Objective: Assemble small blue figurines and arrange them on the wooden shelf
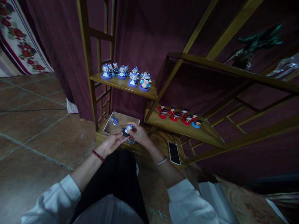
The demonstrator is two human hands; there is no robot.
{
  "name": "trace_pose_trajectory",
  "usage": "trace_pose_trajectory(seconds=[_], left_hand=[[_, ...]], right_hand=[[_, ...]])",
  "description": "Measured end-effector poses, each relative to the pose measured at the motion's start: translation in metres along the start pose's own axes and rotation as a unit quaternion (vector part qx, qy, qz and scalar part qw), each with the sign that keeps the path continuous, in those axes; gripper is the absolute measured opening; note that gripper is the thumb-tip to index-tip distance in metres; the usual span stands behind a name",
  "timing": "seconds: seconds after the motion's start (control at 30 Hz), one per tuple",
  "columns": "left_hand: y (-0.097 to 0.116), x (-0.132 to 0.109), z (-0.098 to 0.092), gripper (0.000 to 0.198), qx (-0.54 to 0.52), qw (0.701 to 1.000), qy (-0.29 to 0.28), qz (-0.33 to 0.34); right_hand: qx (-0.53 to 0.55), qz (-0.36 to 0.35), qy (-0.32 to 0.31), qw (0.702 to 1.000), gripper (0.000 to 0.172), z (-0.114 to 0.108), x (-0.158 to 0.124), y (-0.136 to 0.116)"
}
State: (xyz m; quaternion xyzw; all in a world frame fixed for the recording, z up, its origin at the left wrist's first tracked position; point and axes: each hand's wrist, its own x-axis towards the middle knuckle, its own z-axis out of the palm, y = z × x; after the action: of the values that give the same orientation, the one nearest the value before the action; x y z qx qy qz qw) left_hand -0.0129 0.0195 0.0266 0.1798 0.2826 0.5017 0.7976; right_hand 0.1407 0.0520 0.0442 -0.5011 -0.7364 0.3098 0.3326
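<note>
By the shallow box (127,119), forearms (87,168) converging, left hand (112,142) palm-up, fingers (118,136) gripping dark base (125,133), right hand (140,134) pinching figurine (128,128)

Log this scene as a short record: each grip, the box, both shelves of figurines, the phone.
Left grip: holds a dark disc
Right grip: holds a purple-and-white figurine at the disc; whether the two are joined is unclear
Open box: a small purple figure inside
Upper shelf: clustered figurines, purple bases along the front
Lower shelf: figurines mostly on red bases, one on blue
Phone: screen dark, beside the right forearm
</note>
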Motion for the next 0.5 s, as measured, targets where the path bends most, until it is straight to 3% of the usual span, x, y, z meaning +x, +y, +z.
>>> trace_pose_trajectory(seconds=[0.27, 0.5], left_hand=[[0.002, -0.003, -0.002, 0.008, -0.013, 0.999, -0.042, 0.018], [0.005, -0.006, -0.003, 0.016, -0.004, 0.997, -0.073, 0.029]], right_hand=[[0.137, 0.060, -0.005, 0.989, 0.034, -0.002, 0.006, -0.003], [0.198, 0.090, 0.001, 0.976, 0.034, -0.006, 0.004, -0.016]])
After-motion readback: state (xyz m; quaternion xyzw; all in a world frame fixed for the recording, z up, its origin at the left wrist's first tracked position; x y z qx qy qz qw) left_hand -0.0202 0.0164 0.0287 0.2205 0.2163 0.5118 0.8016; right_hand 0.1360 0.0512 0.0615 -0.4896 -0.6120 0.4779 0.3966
